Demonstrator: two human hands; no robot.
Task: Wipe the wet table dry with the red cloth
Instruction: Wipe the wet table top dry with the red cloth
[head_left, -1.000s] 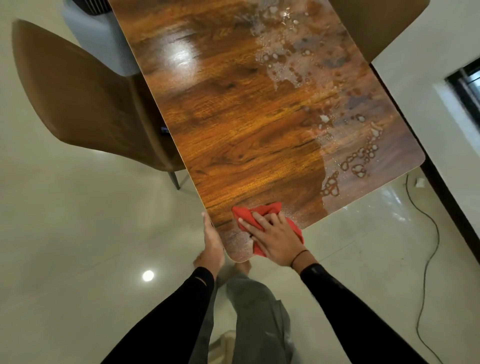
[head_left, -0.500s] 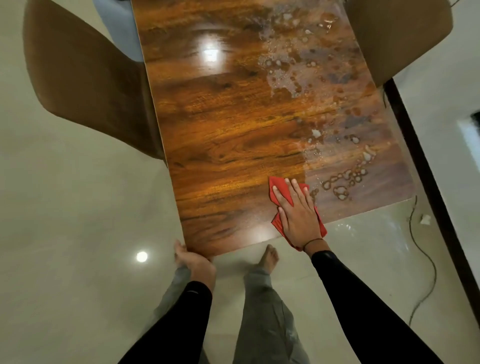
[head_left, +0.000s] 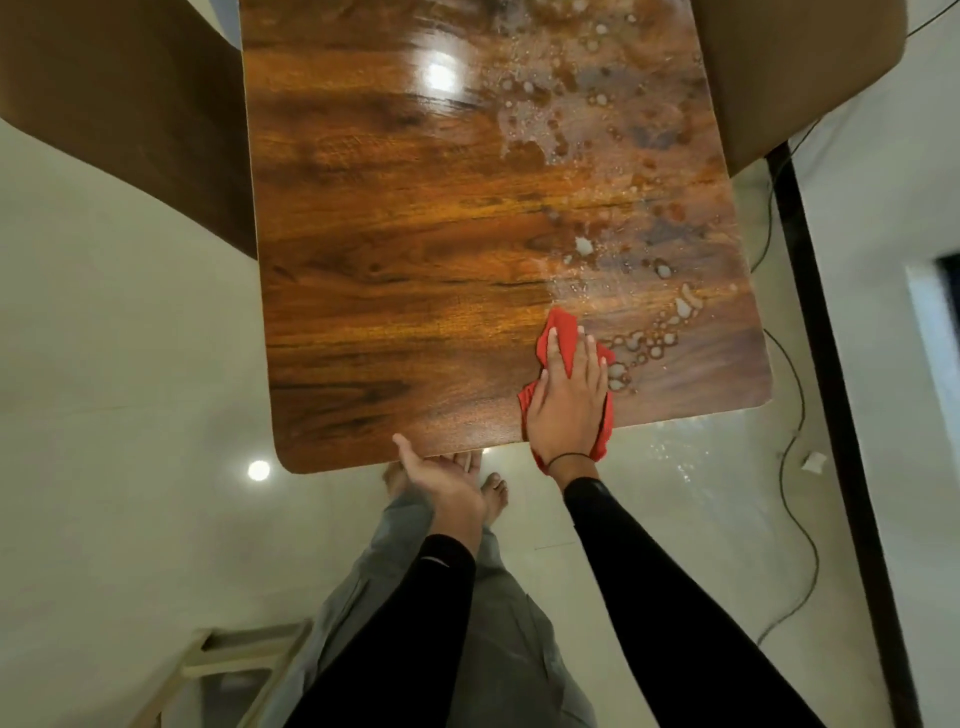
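Red cloth (head_left: 563, 338) lies crumpled on the near right part of the wooden tabletop (head_left: 395, 291), pressed flat under the right hand (head_left: 569, 408). That hand's fingers (head_left: 555, 353) are stretched out straight and slightly spread, palm down on the fabric, not curled around it; part of the cloth pokes out beyond the fingertips, and another part hangs over the near edge of the tabletop beside the wrist, which wears a thin dark band.

Just to the right of the cloth, and touching its edge, sits a cluster of water beads (head_left: 644, 348). More wet patches and droplets (head_left: 576, 104) run up the right side of the tabletop to its far end, while the left side looks glossy and dry, with a bright lamp reflection near the far end.

The left hand (head_left: 441, 480) is at the near edge of the tabletop, thumb raised against the rim; its fingers reach under the edge and are mostly hidden, so I cannot tell whether they grip it.

Brown chairs stand at the left (head_left: 119, 109) and the far right (head_left: 795, 67). A dark cable (head_left: 800, 467) trails over the pale floor (head_left: 119, 415) to the right. Both arms wear black sleeves, and bare feet show below the tabletop edge.
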